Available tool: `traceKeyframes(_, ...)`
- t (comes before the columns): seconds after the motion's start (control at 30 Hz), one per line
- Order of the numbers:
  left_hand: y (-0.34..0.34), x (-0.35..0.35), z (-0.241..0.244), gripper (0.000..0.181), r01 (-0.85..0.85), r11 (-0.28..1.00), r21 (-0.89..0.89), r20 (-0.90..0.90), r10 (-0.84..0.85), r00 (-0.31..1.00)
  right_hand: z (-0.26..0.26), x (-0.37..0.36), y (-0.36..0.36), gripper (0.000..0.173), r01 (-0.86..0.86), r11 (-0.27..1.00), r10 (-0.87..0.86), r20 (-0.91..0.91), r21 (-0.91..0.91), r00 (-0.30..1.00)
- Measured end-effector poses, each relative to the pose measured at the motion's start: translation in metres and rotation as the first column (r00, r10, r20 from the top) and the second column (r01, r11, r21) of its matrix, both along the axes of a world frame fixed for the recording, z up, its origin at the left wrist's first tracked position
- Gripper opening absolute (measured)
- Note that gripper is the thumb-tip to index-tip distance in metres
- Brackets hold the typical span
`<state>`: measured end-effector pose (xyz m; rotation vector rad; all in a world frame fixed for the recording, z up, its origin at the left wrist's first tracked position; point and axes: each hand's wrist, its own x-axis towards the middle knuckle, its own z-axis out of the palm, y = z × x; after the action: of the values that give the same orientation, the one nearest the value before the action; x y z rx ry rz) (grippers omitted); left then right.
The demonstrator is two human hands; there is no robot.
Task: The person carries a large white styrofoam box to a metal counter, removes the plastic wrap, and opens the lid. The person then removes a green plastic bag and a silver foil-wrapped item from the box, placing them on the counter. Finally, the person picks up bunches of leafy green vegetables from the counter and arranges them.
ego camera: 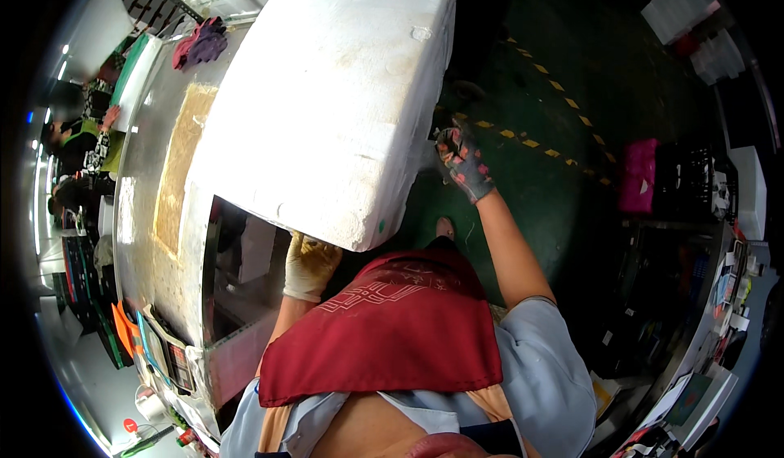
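Observation:
A large white foam box (331,97) rests partly on the metal worktable, its near end sticking out past the table's edge. My left hand (310,265), in a pale stained glove, grips the lower near edge of the box, with the fingers partly hidden beneath it. To the right of the box is my right hand (460,158), in a dark glove with a floral pattern. Its fingers are curled close to the box's side. Something small and blurred is at those fingertips, and I cannot tell whether the hand holds it.
The metal worktable (138,207) carries a crumpled cloth (201,43) and a calculator-like device (179,360). Co-workers (76,133) are beyond it. Yellow-striped tape (530,144) marks the green floor. A black crate (689,179) and a pink package (638,176) stand at right.

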<state>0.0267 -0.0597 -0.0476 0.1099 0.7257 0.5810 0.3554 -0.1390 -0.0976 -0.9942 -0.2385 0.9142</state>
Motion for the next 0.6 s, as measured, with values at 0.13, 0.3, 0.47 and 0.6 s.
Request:
traceKeyframes(0.13, -0.001, 0.005, 0.004, 0.037, 0.015, 0.999, 0.037, -0.084, -0.012, 0.996, 0.001, -0.012, 0.019, 0.033, 0.161, 0.987, -0.160, 0.048, -0.020, 0.986)
traceKeyframes(0.3, -0.004, 0.008, 0.008, 0.037, -0.003, 1.000, 0.024, -0.083, 0.005, 0.997, -0.013, -0.025, 0.025, 0.029, 0.353, 0.924, -0.382, 0.423, 0.149, 0.822)
traceKeyframes(0.47, -0.005, 0.007, 0.008, 0.036, 0.000, 1.000, 0.011, -0.074, 0.000, 0.997, -0.007, -0.025, 0.002, 0.033, 0.216, 0.953, -0.253, 0.166, 0.211, 0.953)
traceKeyframes(0.6, -0.004, 0.006, 0.005, 0.034, 0.010, 0.999, 0.039, -0.005, -0.010, 1.000, -0.006, -0.029, -0.004, 0.017, 0.151, 0.988, -0.156, 0.149, 0.042, 0.976)
